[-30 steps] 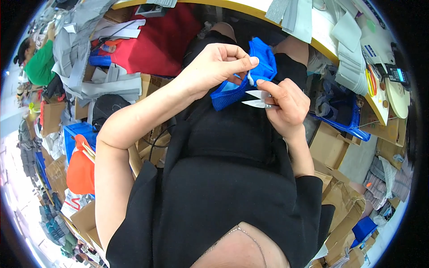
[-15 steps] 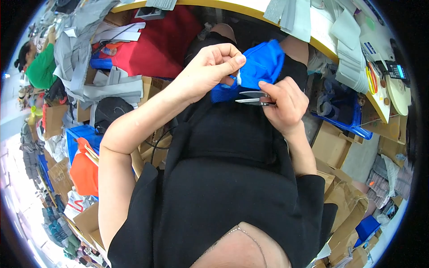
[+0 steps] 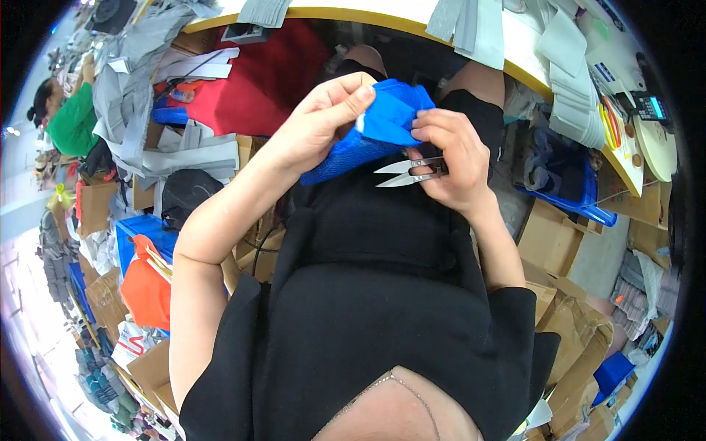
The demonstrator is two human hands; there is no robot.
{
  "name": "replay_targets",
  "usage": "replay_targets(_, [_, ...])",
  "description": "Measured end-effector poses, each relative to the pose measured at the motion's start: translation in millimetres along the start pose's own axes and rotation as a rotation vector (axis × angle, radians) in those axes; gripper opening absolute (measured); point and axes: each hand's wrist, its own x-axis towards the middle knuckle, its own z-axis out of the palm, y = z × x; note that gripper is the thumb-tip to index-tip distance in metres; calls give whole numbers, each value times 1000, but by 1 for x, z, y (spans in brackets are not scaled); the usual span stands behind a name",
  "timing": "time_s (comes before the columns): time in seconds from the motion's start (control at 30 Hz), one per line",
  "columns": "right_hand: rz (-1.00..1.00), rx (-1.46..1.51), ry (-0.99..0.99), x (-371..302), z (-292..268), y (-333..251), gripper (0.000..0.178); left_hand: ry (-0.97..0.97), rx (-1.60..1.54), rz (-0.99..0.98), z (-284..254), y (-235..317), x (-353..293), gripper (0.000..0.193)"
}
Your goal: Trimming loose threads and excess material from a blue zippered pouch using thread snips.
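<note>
A: How are the hands placed?

B: The left hand point(image 3: 334, 121) pinches the blue fabric piece point(image 3: 397, 114) by its left part, thumb pressed against bent fingers. The right hand point(image 3: 456, 154) is curled, with its fingertips against the cloth's right side.

A: Does the right one hold anything else?

B: Yes, a pair of metal snips point(image 3: 406, 178), kept low in its grip. The blades stand apart and point left, just below the cloth.

A: Where exactly is the cloth?

B: Up between the two hands, over the lap of the black clothing point(image 3: 368, 242). A small white patch shows on it near the left thumb.

A: And around that?

B: Beyond the knees runs a white desk point(image 3: 368, 16) with a yellow edge, carrying grey strips point(image 3: 478, 37) and, farther right, a calculator point(image 3: 650, 107). Red fabric point(image 3: 243, 84) lies to the left of the legs; a blue basket point(image 3: 592, 212) stands to the right, near an open cardboard box point(image 3: 550, 234).

A: Farther out?

B: At the left, a black cap point(image 3: 190, 197), an orange item point(image 3: 145, 290), and a person in green point(image 3: 73, 126).
</note>
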Motion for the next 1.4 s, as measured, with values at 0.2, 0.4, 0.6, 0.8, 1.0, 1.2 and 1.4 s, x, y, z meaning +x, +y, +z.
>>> replay_targets(0.2, [-142, -138, 171, -10, -6, 11, 41, -65, -249, -12, -9, -10, -1, 19])
replay_targets(0.4, [-274, -492, 404, -2, -12, 7, 37, 43, -476, 37, 8, -24, 3, 16])
replay_targets(0.6, [-303, -533, 332, -6, -13, 16, 33, 62, 85, 104, 12, -2, 0, 34])
replay_targets(0.8, [-289, -401, 108, 2, -29, 3, 26, 55, 333, 182, 7, 18, 9, 32])
replay_targets(1.0, [502, 509, 3, 37, -32, -10, 34, -178, 614, 12, 19, 30, 11, 37])
replay_targets(1.2, [773, 727, -297, 37, -32, -4, 29, -119, 693, 52, 15, 33, 13, 48])
replay_targets(1.4, [987, 994, -225, 35, -37, -1, 20, -95, 716, 12, 12, 27, 13, 33])
